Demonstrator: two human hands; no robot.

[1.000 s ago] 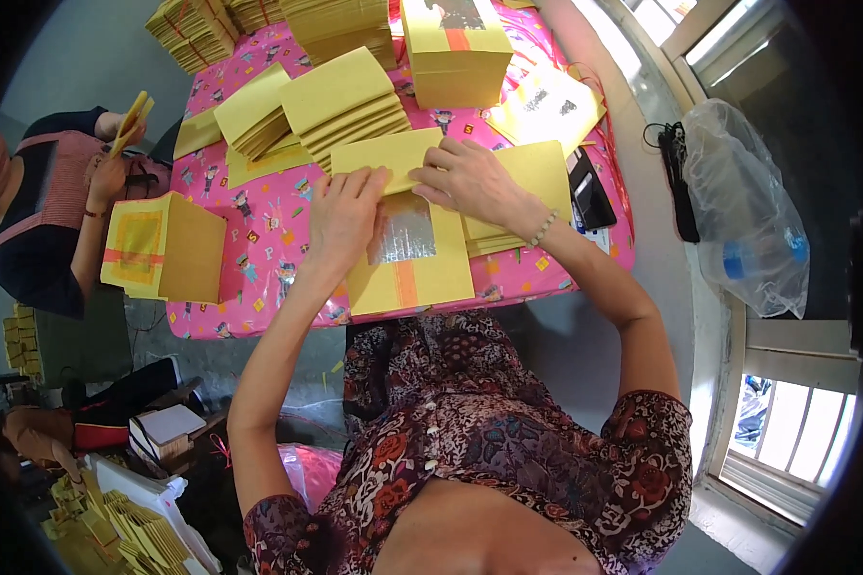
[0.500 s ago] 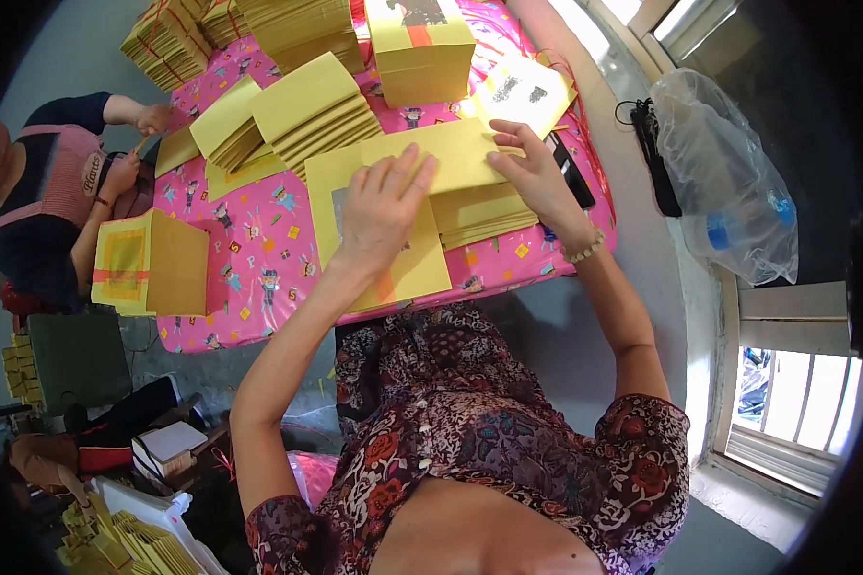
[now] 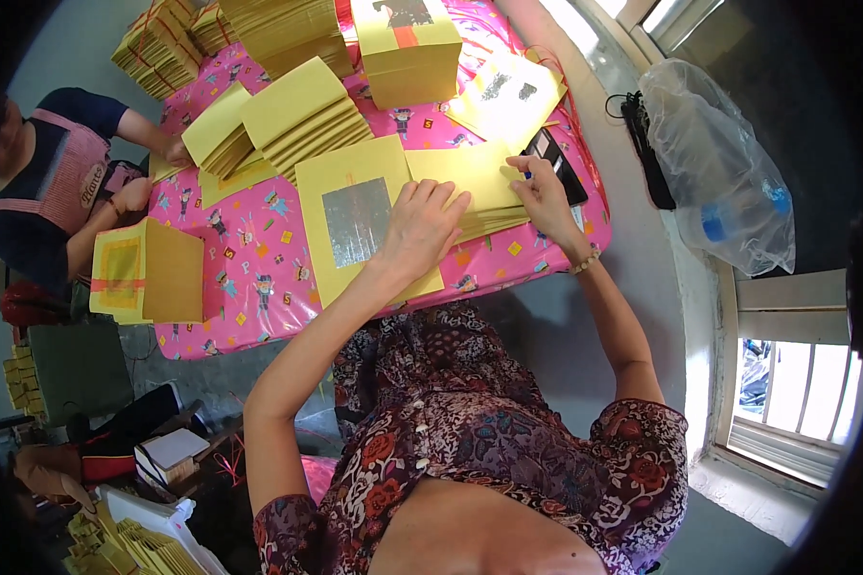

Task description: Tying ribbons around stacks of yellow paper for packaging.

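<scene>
A flat yellow paper sheet point(image 3: 316, 206) with a silver square point(image 3: 357, 220) lies before me. Beside it on the right is a low stack of folded yellow paper point(image 3: 465, 172). My left hand point(image 3: 420, 228) rests with outstretched fingers across the sheet's right edge and the stack's left end. At the stack's upper right corner, my right hand point(image 3: 545, 199) has its fingers bent, thumb and forefinger pinching the edge of the top folded paper. A dark flat phone-like object point(image 3: 568, 177) lies just beyond my right hand.
Fanned folded papers point(image 3: 307, 110) and tall yellow paper blocks point(image 3: 410, 72) stand farther back on the pink patterned tablecloth point(image 3: 259, 259). Another yellow block point(image 3: 168, 273) is at left, near a seated person point(image 3: 77, 187). A clear plastic bag point(image 3: 719, 172) hangs at right.
My left hand has slid right and toward me, uncovering the silver square. The folded paper now lies on the stack, off the sheet. My right hand has moved nearer, its fingers more bent.
</scene>
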